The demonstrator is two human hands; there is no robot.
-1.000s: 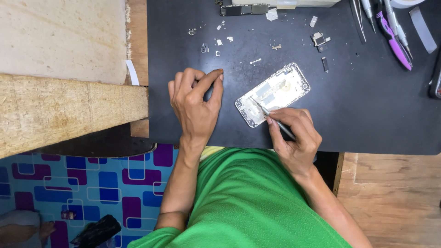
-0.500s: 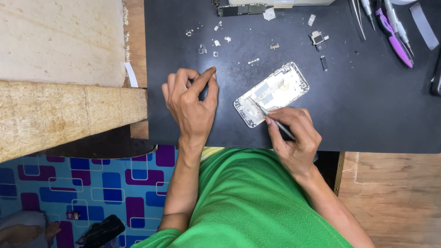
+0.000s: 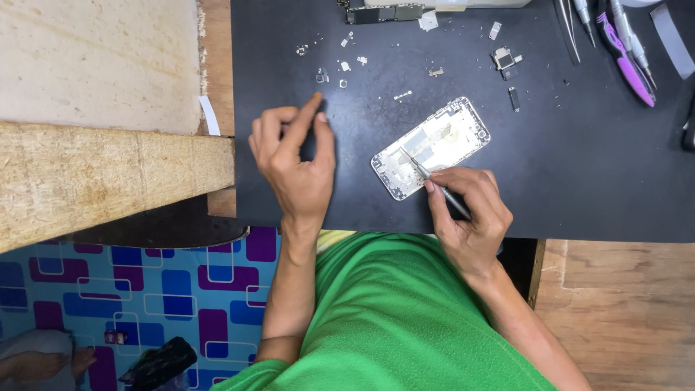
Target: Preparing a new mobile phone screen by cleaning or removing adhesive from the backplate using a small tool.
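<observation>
Right hand [image 3: 470, 217] holds slim metal tweezers [image 3: 434, 182] over gutted phone shell [image 3: 432, 147].

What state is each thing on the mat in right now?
Phone housing: open, innards exposed, flat on the mat, tilted.
Screwdriver: in the right hand, tip in the housing.
Left hand: fingers pinched, forefinger stretched toward the small loose parts; whether it holds anything cannot be told.
Black mat: flat, strewn with parts.
Spare tools: lying unused at the far right.
</observation>
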